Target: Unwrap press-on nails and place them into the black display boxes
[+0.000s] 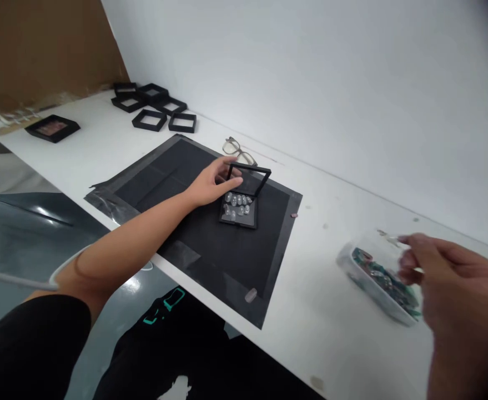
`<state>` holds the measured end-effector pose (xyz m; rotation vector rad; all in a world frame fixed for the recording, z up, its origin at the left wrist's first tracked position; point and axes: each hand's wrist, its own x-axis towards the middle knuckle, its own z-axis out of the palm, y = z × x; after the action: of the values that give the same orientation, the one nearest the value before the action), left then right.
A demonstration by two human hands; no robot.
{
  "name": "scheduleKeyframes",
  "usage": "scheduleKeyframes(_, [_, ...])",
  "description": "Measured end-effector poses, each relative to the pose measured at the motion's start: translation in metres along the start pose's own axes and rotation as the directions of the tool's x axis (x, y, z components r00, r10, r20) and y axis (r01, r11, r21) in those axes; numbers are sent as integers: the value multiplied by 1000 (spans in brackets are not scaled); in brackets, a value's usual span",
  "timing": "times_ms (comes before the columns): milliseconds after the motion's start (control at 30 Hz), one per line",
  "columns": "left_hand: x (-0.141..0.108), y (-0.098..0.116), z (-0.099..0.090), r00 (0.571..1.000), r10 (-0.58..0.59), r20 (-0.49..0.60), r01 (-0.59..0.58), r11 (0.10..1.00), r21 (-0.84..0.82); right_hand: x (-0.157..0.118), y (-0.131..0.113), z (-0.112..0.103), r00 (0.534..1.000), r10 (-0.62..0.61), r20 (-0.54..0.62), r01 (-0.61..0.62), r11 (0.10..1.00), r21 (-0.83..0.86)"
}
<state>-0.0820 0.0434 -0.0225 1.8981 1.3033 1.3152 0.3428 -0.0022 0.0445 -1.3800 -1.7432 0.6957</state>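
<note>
My left hand (214, 183) grips the raised lid of a small black display case (237, 219), thumb in front and fingers behind the frame. In the case's base lie several clear, shiny press-on nails (237, 200) in two rows. Over to the right, my right hand (435, 272) is closed in a pinch above a clear plastic tub (352, 266). A small pale, shiny piece (387, 239) sticks out from its fingertips, blurred, so its kind cannot be made out. Inside the tub are several loose glossy pieces (383, 278), some of them green.
A black mat (206, 250) lies under the case, with a pinkish nail (251, 295) near its front corner. Eyeglasses (239, 151) rest behind the left hand. Several black frames (149, 120) stand far left, along with another black case (53, 128). A white wall (310, 83) rises behind.
</note>
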Motion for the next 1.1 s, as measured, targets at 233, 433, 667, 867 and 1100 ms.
scheduleKeyframes(233, [-11, 14, 7, 983, -73, 166, 73, 997, 3, -5, -76, 147, 994, 81, -70, -93, 976, -196])
scheduleKeyframes(433, [-14, 27, 6, 978, -74, 193, 56, 994, 95, -3, -55, 168, 992, 127, -28, -130, 965, -228])
scheduleKeyframes(667, [-13, 32, 7, 979, -15, 203, -34, 971, 237, -9, -50, 166, 992, 125, -1, -121, 956, -266])
scheduleKeyframes(867, [-12, 31, 8, 976, -41, 215, -11, 972, 234, -12, -43, 167, 999, 47, 9, -43, 963, -264])
scheduleKeyframes(1100, [-13, 28, 8, 970, -63, 234, 15, 980, 198, -11, -38, 171, 1000, 7, 27, 2, 951, -308])
